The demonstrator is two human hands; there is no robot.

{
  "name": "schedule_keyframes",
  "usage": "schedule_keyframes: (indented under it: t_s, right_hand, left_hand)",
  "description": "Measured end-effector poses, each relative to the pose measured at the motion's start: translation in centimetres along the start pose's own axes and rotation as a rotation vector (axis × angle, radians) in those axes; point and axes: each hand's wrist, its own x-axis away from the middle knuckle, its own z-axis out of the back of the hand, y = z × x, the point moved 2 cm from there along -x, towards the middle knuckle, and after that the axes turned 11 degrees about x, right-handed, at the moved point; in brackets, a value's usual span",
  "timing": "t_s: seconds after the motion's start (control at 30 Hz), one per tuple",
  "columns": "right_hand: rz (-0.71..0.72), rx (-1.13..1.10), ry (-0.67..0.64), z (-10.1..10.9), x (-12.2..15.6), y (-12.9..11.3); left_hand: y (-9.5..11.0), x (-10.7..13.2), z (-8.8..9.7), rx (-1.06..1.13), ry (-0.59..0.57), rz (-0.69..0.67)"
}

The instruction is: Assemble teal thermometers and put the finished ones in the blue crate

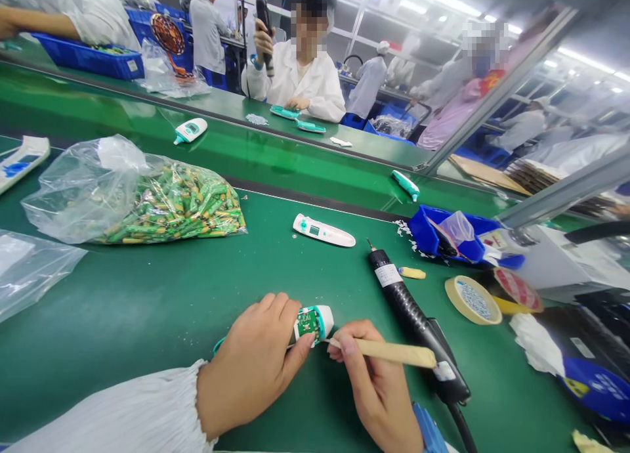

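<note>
White casing (317,322) sits clenched in our left hand (251,367), steadied for the wooden stick (394,353) our right hand (377,387) grasps, aimed toward nine o'clock.

The left sleeve (111,410) at the lower left of the frame looks like thin white coat cloth, gathered into a puffy elasticated cuff at the wrist. The left hand (251,367) and right hand (378,387) at lower centre are bare.
</note>
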Motion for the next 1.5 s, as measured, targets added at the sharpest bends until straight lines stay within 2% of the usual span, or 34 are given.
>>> schedule_keyframes:
  t_s: [0.17, 0.47, 0.63, 1.0, 1.2, 1.33, 1.43, 1.5]
  right_hand:
    - [-0.052, -0.066, 0.114, 0.2, 0.4, 0.0]
    - [-0.086, -0.039, 0.023, -0.1, 0.5, 0.1]
    - [-0.085, -0.046, 0.002, -0.2, 0.4, 0.1]
    - [-0.007, 0.015, -0.005, -0.2, 0.0, 0.0]
    - [0.048, 0.117, 0.007, -0.4, 0.0, 0.1]
    - [-0.042, -0.065, 0.047, -0.4, -0.1, 0.1]
    - [-0.116, -0.223, 0.104, -0.4, -0.1, 0.0]
    - [-0.124, -0.252, 0.128, -0.5, 0.0, -0.2]
  left_hand:
    - [-0.1, 0.1, 0.0, -0.042, 0.053, -0.039]
    - [0.1, 0.3, 0.0, -0.045, 0.063, -0.038]
    - [0.1, 0.1, 0.1, -0.008, 0.025, -0.008]
    - [0.2, 0.0, 0.2, 0.019, -0.016, -0.001]
    - [0.1, 0.0, 0.1, -0.045, 0.034, -0.05]
    - [-0.2, 0.2, 0.5, -0.003, 0.064, -0.066]
    - [-0.6, 0.7, 1.1, 0.105, 0.041, -0.082]
    - [-0.8, 1.1, 1.4, 0.15, 0.028, -0.103]
